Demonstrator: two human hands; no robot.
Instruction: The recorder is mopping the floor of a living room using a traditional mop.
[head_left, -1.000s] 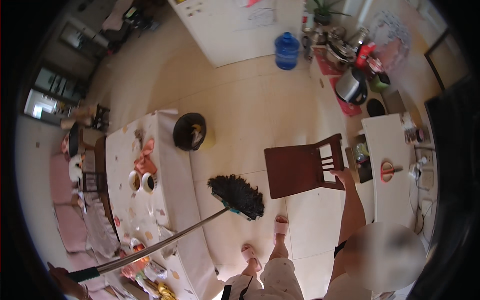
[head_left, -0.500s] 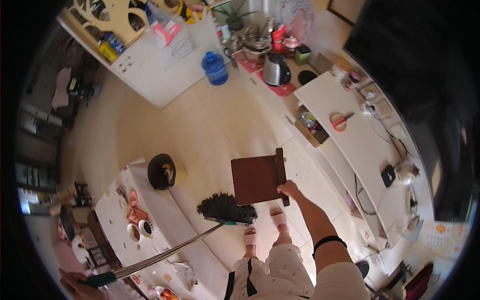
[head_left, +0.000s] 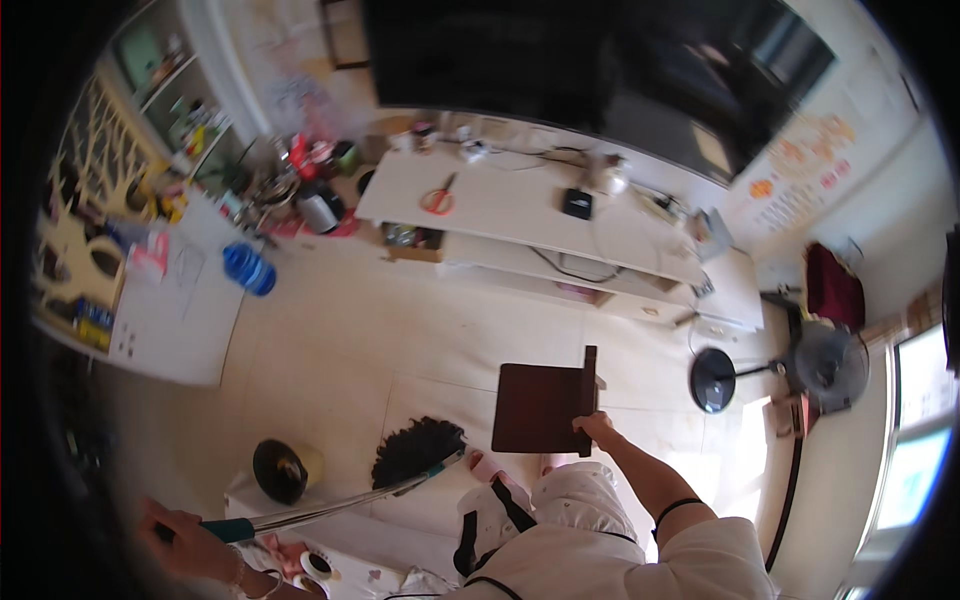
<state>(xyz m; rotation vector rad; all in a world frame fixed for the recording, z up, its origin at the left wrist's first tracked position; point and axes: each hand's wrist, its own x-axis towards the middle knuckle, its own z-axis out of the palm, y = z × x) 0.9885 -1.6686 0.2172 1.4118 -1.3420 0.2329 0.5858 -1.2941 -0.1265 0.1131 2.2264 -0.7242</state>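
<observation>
My left hand (head_left: pixel 185 542), at the lower left, is closed around the teal grip of a mop (head_left: pixel 415 450) with a metal pole and a shaggy black head. The mop head lies on the tiled floor, left of my feet. My right hand (head_left: pixel 597 428) is wrapped round the raised bar along one side of a small dark brown wooden chair (head_left: pixel 540 408). The chair's square seat faces up in front of my legs. Its legs are hidden beneath the seat, so I cannot tell whether it touches the floor.
A black-lined waste bin (head_left: pixel 281 472) stands left of the mop head, by a cloth-covered table (head_left: pixel 345 520). A long white TV cabinet (head_left: pixel 510 215) spans the far side, with scissors (head_left: pixel 438 198) on top. A blue water jug (head_left: pixel 249 269) stands far left, a fan (head_left: pixel 830 365) at right.
My view has swung to the right, bringing the fan and window in and shifting the cabinet leftward. Both hands keep their hold on the mop and the chair.
</observation>
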